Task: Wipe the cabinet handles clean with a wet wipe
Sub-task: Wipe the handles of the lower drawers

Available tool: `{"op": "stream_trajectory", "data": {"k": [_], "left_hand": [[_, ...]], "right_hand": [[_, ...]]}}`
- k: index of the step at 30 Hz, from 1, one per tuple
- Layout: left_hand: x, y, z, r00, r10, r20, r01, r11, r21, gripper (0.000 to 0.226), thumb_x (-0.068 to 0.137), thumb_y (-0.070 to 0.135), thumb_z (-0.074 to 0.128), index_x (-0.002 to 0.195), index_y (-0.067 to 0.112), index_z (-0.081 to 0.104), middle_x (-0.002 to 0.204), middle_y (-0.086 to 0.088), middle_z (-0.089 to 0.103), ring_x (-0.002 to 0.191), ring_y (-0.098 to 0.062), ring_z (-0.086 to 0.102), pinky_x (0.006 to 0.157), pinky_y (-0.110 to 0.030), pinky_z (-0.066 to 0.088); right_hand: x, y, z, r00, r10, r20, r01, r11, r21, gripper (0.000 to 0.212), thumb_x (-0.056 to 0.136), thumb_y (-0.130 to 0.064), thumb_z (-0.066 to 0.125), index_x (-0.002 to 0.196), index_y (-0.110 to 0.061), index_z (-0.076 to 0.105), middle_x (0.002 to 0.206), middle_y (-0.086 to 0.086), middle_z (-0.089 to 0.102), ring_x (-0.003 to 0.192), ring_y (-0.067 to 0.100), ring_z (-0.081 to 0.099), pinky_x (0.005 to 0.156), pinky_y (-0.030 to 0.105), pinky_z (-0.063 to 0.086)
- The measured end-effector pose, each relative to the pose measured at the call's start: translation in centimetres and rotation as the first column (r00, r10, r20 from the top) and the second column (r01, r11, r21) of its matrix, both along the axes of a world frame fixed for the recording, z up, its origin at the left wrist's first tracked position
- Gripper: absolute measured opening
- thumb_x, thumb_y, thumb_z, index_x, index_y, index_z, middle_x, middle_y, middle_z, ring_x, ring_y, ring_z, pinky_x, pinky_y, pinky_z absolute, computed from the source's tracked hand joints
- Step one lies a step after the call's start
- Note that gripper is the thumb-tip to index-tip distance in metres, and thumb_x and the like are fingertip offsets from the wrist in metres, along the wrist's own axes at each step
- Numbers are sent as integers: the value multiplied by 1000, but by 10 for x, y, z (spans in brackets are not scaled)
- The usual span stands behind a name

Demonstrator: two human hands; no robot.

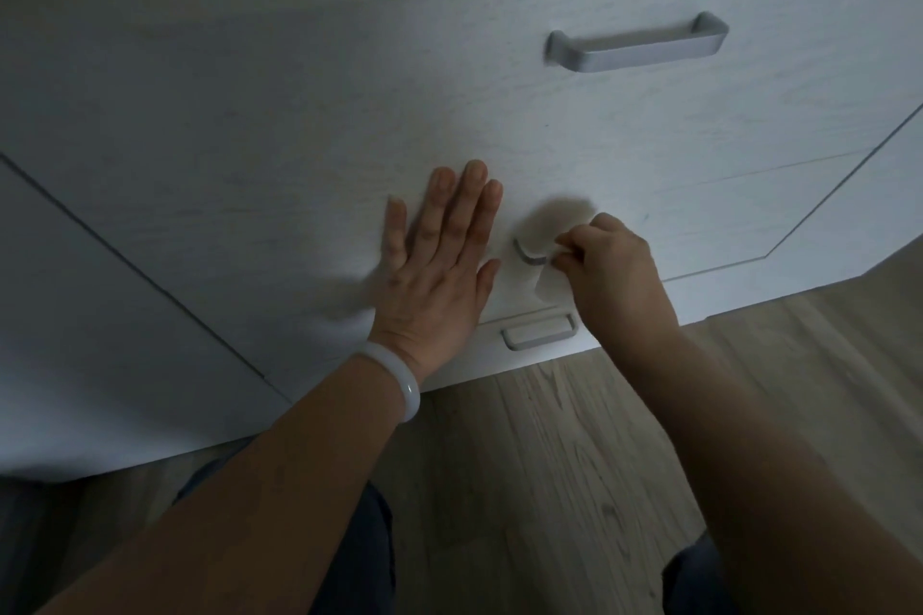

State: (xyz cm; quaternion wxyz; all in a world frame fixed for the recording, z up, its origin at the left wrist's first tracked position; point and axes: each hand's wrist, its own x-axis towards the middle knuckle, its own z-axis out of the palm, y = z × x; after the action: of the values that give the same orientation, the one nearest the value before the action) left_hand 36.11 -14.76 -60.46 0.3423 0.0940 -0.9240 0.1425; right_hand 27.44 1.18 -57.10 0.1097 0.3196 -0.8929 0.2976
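The right hand (pixel 607 260) pinches a wet wipe (pixel 552 222) wrapped over the middle handle (pixel 528 251), whose long axis runs left to right. The left hand (pixel 434 260) lies spread flat against the cabinet front (pixel 249 140) just left. Bare panel surrounds both; the floor (pixel 574 439) lies near.

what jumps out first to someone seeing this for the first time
Two bare hands on a white cabinet: the left hand lies flat on the front, a pale bangle at its wrist. Beside it the right hand holds a wet wipe draped over the middle handle.
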Motion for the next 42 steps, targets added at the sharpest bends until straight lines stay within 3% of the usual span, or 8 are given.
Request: {"op": "stream_trajectory", "data": {"k": [7,14,26,29,32,36,39,42], "left_hand": [[1,1,0,1000,0,-7,0,1000,-7,71,102,36,37,155,14,-6,158,-2,-31,147,-23,-26,117,-50,-17],[5,3,4,999,-40,-12,41,999,20,68,101,31,36,156,15,0,164,-3,-5,149,-23,-19,119,-50,-11],[5,-1,3,999,-35,-24,35,999,-8,67,102,31,38,157,13,3,161,-5,-9,149,-24,-19,118,-49,-13],[3,1,2,999,-28,-33,27,999,-19,69,101,31,38,156,14,0,161,-4,-15,149,-24,-20,118,-50,-13],[2,1,1,999,-20,-30,20,1000,-17,69,102,32,35,156,13,-3,160,-4,-21,148,-24,-23,118,-51,-16],[3,0,1,1000,-20,-16,19,999,-25,69,102,32,34,156,14,-5,160,-4,-21,147,-24,-24,117,-50,-17],[2,-1,0,1000,-18,-13,18,999,-27,71,102,33,34,156,14,-8,159,-4,-25,147,-24,-26,117,-50,-18],[1,0,0,1000,-19,-11,19,1000,-25,72,101,34,35,155,13,-8,159,-4,-28,147,-25,-26,116,-50,-20]], "right_hand": [[18,-27,-7,995,55,-82,-53,998,26,9,78,0,76,78,2,67,86,15,61,70,23,57,62,24,39],[-9,10,-2,995,72,-73,-62,990,130,11,89,-6,64,93,1,70,97,13,59,92,29,57,72,33,48],[2,13,-7,993,-35,-116,46,995,91,20,84,6,62,102,0,69,96,15,56,85,28,56,70,28,43],[-15,42,2,962,-267,58,272,957,-105,28,94,-4,53,120,-5,65,90,8,53,78,23,55,68,20,36],[-23,47,-3,857,-366,364,470,843,-260,15,95,-17,57,106,-12,67,74,-3,58,66,10,53,59,10,38],[-27,41,-17,549,25,836,677,573,-462,17,91,-8,64,106,-2,69,89,4,71,88,20,66,83,29,54],[-23,37,-13,426,391,816,724,393,-567,22,90,2,61,111,9,65,102,19,71,91,24,70,80,30,58],[-19,35,-7,426,493,759,719,324,-615,24,91,2,60,113,11,63,108,21,69,95,26,69,82,32,58]]}}
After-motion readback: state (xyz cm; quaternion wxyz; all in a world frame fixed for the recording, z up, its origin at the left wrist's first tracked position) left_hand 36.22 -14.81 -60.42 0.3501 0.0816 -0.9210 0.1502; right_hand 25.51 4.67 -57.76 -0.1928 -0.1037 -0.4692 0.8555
